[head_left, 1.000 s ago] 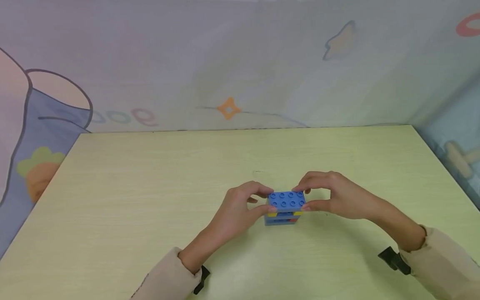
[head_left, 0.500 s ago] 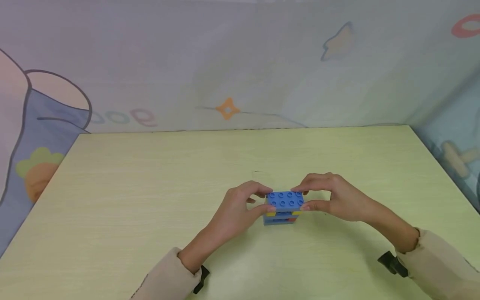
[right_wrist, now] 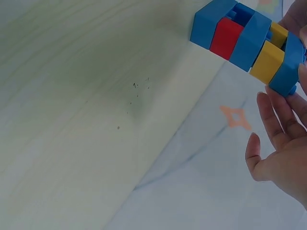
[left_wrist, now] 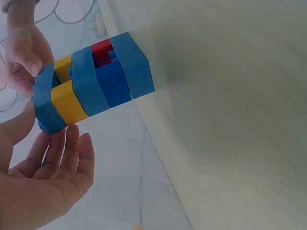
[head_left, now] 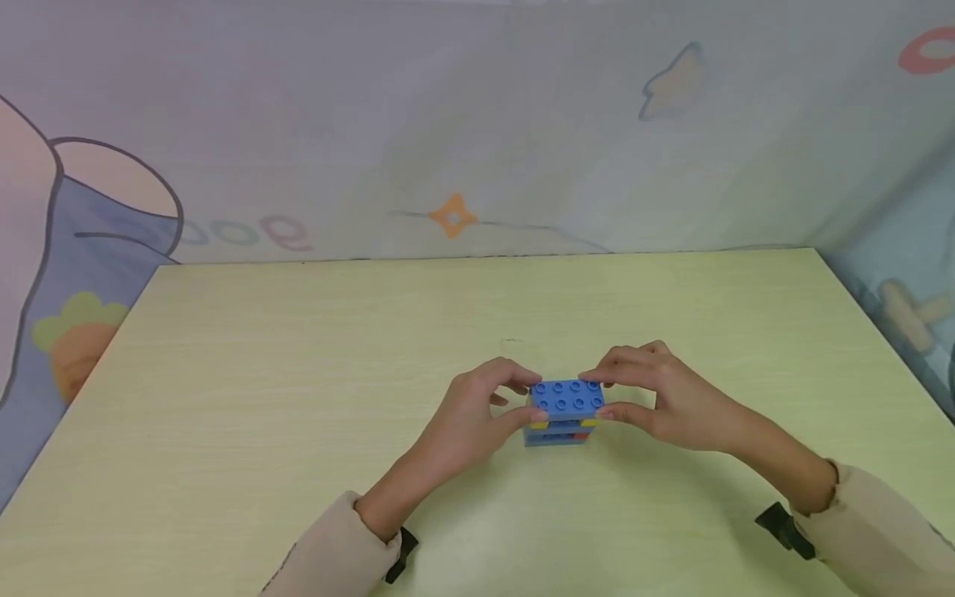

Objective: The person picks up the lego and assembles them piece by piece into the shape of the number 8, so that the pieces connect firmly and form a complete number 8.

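A small tower of toy building bricks stands on the table, a studded blue brick (head_left: pixel 567 398) on top. My left hand (head_left: pixel 473 410) pinches that top brick at its left end, thumb on the near side and fingers on the far side. At the right end my right hand (head_left: pixel 682 402) pinches it likewise. Under it, in the left wrist view, are two yellow bricks (left_wrist: pixel 70 103) with a gap between them, then another blue brick (left_wrist: pixel 90 84). Lower come a red brick (left_wrist: pixel 101 52) and a small blue brick (left_wrist: pixel 113 84) side by side, on a blue bottom brick (left_wrist: pixel 134 67).
The pale wooden table (head_left: pixel 313 373) spreads out around the tower. Behind it hangs a printed cloth backdrop (head_left: pixel 336 124), meeting the table's far edge. Black clips (head_left: pixel 785 531) sit at both sleeve cuffs.
The tower stays in place, with both hands at its top brick. My right hand has tilted slightly, its wrist a little lower and a back finger raised. The left hand has hardly moved.
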The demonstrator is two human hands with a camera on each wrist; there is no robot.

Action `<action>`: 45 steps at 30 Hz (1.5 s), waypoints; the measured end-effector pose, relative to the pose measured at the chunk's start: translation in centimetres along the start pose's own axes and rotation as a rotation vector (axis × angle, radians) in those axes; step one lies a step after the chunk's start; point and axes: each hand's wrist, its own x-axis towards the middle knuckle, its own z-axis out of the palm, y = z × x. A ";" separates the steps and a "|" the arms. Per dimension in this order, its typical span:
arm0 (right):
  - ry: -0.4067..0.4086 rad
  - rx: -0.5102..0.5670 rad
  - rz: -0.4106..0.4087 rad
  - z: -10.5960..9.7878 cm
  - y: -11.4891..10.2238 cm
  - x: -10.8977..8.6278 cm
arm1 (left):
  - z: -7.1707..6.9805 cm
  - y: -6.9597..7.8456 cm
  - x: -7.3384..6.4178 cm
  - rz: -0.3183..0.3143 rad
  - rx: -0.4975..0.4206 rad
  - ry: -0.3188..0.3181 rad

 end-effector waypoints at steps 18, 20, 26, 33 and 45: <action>0.072 -0.003 -0.086 0.3 0.3 0.0 | 0.1 -0.3 -0.1 -0.004 -0.022 -0.010; 0.068 0.008 -0.073 0.2 0.3 -0.1 | 0.1 -0.3 -0.1 -0.006 -0.025 -0.013; 0.042 0.047 -0.023 0.3 0.3 -0.3 | 0.1 -0.3 -0.1 -0.003 -0.016 -0.023; 0.037 0.071 0.005 0.4 0.3 -0.5 | 0.1 -0.1 -0.2 0.008 -0.007 -0.022; 0.034 0.112 0.063 0.7 0.0 -0.9 | 0.2 -0.2 -0.4 0.025 0.010 -0.012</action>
